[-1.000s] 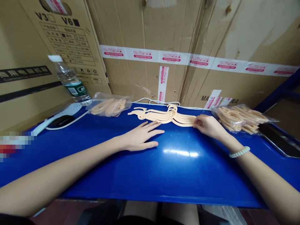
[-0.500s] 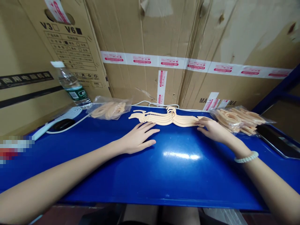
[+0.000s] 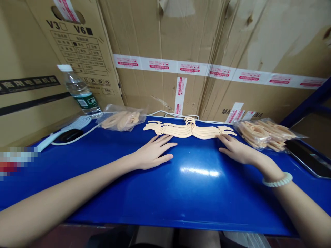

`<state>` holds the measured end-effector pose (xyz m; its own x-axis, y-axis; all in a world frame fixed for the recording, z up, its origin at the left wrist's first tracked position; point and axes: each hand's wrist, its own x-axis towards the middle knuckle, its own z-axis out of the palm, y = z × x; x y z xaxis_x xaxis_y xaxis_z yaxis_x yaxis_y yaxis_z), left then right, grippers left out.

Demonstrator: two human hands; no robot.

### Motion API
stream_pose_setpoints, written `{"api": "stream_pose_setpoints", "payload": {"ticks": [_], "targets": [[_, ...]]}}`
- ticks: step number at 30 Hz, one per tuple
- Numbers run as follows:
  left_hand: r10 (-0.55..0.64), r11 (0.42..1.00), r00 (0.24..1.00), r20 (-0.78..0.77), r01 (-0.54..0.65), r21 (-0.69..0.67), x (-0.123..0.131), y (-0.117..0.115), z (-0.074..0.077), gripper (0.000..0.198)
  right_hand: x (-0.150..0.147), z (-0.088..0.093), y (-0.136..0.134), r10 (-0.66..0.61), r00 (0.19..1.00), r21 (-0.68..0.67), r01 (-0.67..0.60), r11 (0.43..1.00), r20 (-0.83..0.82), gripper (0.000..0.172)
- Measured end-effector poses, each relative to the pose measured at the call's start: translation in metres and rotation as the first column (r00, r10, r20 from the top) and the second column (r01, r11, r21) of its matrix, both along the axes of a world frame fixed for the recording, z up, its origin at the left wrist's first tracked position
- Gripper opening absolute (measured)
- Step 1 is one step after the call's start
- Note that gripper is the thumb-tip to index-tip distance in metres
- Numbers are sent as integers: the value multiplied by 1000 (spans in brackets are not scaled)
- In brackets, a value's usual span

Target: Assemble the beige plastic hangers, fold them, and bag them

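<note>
Flanking a flat, overlapped stack of peach hangers (image 3: 178,130) just above frame ctr., two bare hands work in the head view (sole view). L. hand (image 3: 152,153), ctr.-left: palm down, fingers spread wide, tips at the stack's near edge, gripping nothing visible. R. hand (image 3: 237,148), right of ctr.: fingers loosely extended, thumb apart, tips by the near edge of the stack's right end; contact vs. slight gap can't be told, & no pinch shows. For good handling, approx.: keep L. fingers light as a stop, square the loose tips at both ends w/ small R. nudges, & keep hooks nested so arms don't fan out. Materials: hangers matte, prob. moulded plastic, w/ slim curved arms & C-shaped hooks bunched at top ctr.; tabletop (image 3: 165,196) smooth, glossy blue, so pieces may slide easily. Clear, crinkled bags w/ similar peach pieces lie mid-left (left bag (image 3: 122,119)) & mid-right (right bag (image 3: 263,132)). Bottle (image 3: 81,91), upper left: clear, ribbed, green label. Cardboard (image 3: 165,34), upper frame: creased, scuffed, taped. Bracelet (image 3: 279,181), lower right: pale, beaded or coiled, unclear which.
</note>
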<state>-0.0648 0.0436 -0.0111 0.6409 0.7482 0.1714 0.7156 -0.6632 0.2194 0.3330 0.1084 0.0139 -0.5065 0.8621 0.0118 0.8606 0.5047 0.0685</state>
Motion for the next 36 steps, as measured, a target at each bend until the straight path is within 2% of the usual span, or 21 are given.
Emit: {"api": "stream_pose_setpoints", "payload": {"ticks": [6,11,19,26,28,32,36], "targets": [[27,1000,1000,13,-27,-7,0,0,-3,58,2,-4,-1,42,999,-10,-42,999,-15,66],[29,1000,1000,8,-29,-13,0,-1,-1,57,-1,2,-7,-3,1000,-10,3,1000,29,67],[8,1000,999,43,-9,27,0,-3,-1,52,-10,15,-20,67,998,36,-66,997,-17,61],[-42,992,997,67,34,121,1,-4,-1,46,-23,27,-34,72,997,-95,-71,993,7,57],[-75,985,995,67,64,159,1,-5,-2,43,-23,27,-35,80,997,-135,-78,988,11,54],[-218,943,974,54,196,267,4,-8,-1,33,-24,25,-35,69,998,-158,-69,985,-2,53],[-277,912,956,91,232,337,7,-11,0,32,-26,26,-37,61,998,-169,-60,984,0,52]]}}
